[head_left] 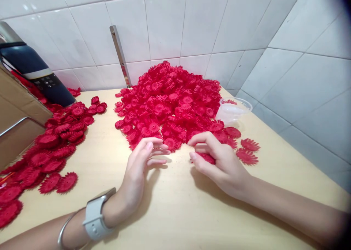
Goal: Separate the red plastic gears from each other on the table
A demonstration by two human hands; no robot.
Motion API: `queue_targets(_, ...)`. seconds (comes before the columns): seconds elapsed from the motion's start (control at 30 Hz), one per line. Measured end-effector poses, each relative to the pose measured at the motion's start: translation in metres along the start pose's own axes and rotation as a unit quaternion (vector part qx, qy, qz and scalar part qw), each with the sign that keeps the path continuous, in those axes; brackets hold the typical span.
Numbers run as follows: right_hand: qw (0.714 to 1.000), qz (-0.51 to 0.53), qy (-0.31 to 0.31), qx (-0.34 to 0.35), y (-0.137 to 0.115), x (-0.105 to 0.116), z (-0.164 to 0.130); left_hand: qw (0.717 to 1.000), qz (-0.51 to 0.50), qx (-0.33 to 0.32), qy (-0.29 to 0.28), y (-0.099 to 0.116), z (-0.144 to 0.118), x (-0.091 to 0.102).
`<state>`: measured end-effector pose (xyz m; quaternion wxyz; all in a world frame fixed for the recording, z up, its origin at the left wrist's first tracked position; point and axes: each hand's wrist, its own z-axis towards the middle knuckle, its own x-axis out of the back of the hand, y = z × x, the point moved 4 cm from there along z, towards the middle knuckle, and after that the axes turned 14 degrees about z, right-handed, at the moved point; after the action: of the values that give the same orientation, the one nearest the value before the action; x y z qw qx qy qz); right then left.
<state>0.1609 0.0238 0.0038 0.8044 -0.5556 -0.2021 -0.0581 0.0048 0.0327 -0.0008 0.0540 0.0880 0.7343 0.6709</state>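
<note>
A big heap of red plastic flowers [175, 103] sits at the back of the pale wooden bench [175, 206], against the white tiled wall [192, 23]. Each flower is a flat round disc with many short, pointed petals ringing a raised, ribbed centre, all in the same bright red.

The right hand [219, 162] rests at the near edge of the heap, its fingers curled around one red flower [205, 157] that shows between thumb and fingers. The left hand [142, 166] lies just beside it, not touching it, fingers loosely spread and bare of any flower, with the fingertips close to the front flowers of the heap. A white watch [95, 217] and a thin metal bangle [64, 228] are on the left wrist.

A second, flatter spread of flowers [52, 151] lies along the left side of the bench, near a cardboard box [16, 122] and a dark blue bottle [35, 71]. A clear plastic cup [233, 109] lies tipped at the right edge of the heap, and a few loose flowers [246, 151] lie just right of the right hand.
</note>
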Motion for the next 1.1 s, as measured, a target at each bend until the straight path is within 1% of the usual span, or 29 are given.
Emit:
queue_targets(0.07, 1.000, -0.009, -0.010, 0.023, 0.000, -0.002, 0.000, 1.000, 0.002, -0.002, -0.002, 0.000, 0.000, 0.000)
queue_targets(0.17, 0.994, -0.056, -0.009, 0.093, -0.003, -0.004, 0.000, 1.000, 0.002, -0.002, -0.007, -0.001, 0.001, -0.001)
queue_targets(0.23, 0.987, -0.078, 0.006, 0.137, -0.006, -0.004, -0.001, 1.000, 0.000, -0.001, -0.009, -0.001, 0.002, -0.001)
queue_targets(0.33, 0.980, -0.095, 0.042, 0.168, -0.010, 0.000, -0.002, 1.000, 0.002, 0.001, -0.008, -0.001, 0.003, -0.001)
queue_targets(0.43, 0.980, -0.103, 0.051, 0.160, -0.012, 0.003, -0.002, 1.000, 0.003, 0.001, -0.006, -0.001, 0.003, -0.001)
queue_targets(0.53, 0.990, -0.079, 0.032, 0.112, -0.009, 0.002, -0.001, 1.000, 0.001, 0.000, -0.008, -0.001, 0.001, 0.000)
queue_targets(0.6, 0.993, -0.073, 0.015, 0.093, -0.006, 0.000, 0.000, 1.000, 0.000, 0.000, -0.010, -0.001, 0.001, 0.000)
queue_targets(0.8, 0.979, -0.151, -0.007, 0.139, -0.003, -0.006, 0.001, 1.000, 0.005, -0.002, -0.013, -0.001, 0.001, 0.000)
queue_targets(0.87, 0.979, -0.143, 0.001, 0.146, -0.004, -0.004, 0.002, 1.000, 0.005, -0.005, -0.015, -0.001, 0.001, 0.000)
queue_targets(1.0, 0.978, -0.127, 0.041, 0.162, -0.009, 0.001, 0.000, 1.000, 0.002, -0.004, -0.016, -0.002, 0.000, -0.001)
queue_targets(1.1, 0.979, -0.137, 0.049, 0.145, -0.008, 0.001, -0.001, 1.000, 0.002, -0.005, -0.019, -0.002, 0.001, -0.001)
